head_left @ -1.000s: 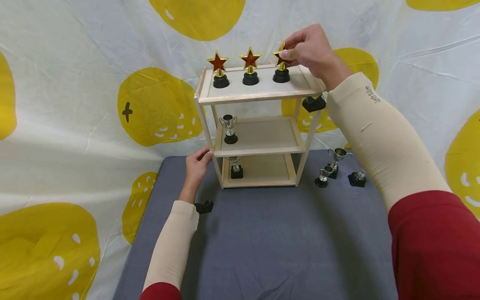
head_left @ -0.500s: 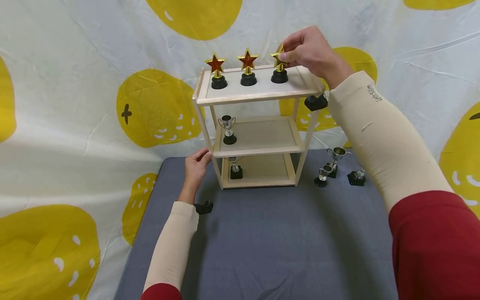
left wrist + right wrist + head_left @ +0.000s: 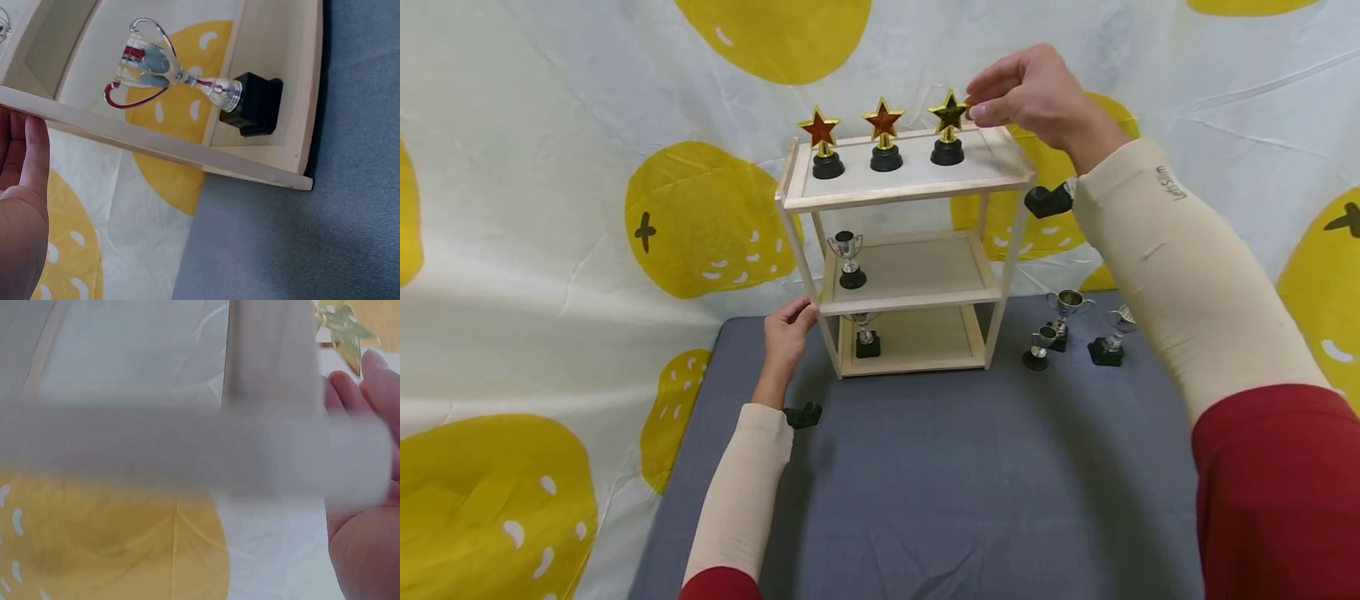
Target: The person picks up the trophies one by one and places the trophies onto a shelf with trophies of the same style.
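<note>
While the right hand (image 3: 1030, 96) is raised beside the upper shelf (image 3: 917, 175), the rightmost star trophy (image 3: 948, 112) is seen directly next to its fingertips, upright on its round black base. Between that thumb and the fingers a narrow space is left, and nothing is seen to be gripped; whether the star's tip is lightly touched cannot be told. In the right wrist view the fingers are shown only partly bent, with part of the hand covered by a blurred pale bar. To the left of the right hand, beyond the nearest trophy, a middle star trophy (image 3: 883, 119) and a leftmost star trophy (image 3: 821, 128) are set in a row, both red-faced and gold-edged.

By the left hand (image 3: 785, 342), placed lower down, the front left post (image 3: 796, 250) of the wooden rack is met with thumb and fingers kept close together. Whether the post is pinched or merely pressed cannot be told, since the tips are partly hidden by it. Just inside the post from the left hand, a silver cup (image 3: 868, 342) is stood on the bottom shelf (image 3: 932, 342), and above it another silver cup (image 3: 847, 248) on the middle shelf (image 3: 917, 267).

Well below the right hand, on the blue-grey desk (image 3: 925, 467), three more cups are placed: a small cup (image 3: 1041, 339), a larger cup (image 3: 1066, 302) close behind it, and a square-based cup (image 3: 1107, 350) nearest the right forearm.
</note>
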Demonstrator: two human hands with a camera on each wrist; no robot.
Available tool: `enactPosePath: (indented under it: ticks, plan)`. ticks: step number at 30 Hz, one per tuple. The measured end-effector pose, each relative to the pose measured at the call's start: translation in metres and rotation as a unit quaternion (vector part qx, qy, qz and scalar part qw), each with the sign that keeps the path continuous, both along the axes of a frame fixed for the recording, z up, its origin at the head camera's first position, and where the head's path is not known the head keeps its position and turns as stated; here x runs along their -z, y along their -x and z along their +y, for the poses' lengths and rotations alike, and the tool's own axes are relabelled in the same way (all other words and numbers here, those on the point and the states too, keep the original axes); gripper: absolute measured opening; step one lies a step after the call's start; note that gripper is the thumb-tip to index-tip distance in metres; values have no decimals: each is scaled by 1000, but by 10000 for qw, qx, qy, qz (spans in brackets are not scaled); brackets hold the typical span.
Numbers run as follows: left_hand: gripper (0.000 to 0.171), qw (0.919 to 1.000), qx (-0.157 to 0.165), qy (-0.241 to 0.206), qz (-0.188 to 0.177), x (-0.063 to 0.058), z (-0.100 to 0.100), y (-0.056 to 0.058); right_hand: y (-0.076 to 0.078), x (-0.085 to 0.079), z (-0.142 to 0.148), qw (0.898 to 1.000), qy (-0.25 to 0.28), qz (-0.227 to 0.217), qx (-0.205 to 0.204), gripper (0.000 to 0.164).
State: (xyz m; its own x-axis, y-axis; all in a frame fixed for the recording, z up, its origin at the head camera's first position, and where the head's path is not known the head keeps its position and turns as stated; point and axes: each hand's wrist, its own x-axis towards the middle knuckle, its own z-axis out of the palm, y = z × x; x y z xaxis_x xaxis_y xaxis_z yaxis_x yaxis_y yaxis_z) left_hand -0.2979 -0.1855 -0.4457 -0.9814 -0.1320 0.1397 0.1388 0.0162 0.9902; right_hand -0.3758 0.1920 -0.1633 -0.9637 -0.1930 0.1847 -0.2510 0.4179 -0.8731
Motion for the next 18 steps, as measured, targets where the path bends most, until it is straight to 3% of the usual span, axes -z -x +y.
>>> enactPosePath:
  ticks: [4, 9, 12, 18]
  plan:
    - [35, 9997, 62, -148, -157, -13, -2, -7, -1, 1, 7, 9987, 477, -132, -76, 36]
    - [34, 9996, 57, -200, -184, -13, -3, -4, -3, 5, 19, 9985, 516, -157, 87, 32]
    - [34, 9998, 46, -162, -133, -12, -5, -2, -6, 10, 30, 9985, 507, -130, 184, 31]
    - [35, 9996, -23, -260, -85, 2, -10, 11, -11, 26, 53, 9955, 926, -185, 7, 29]
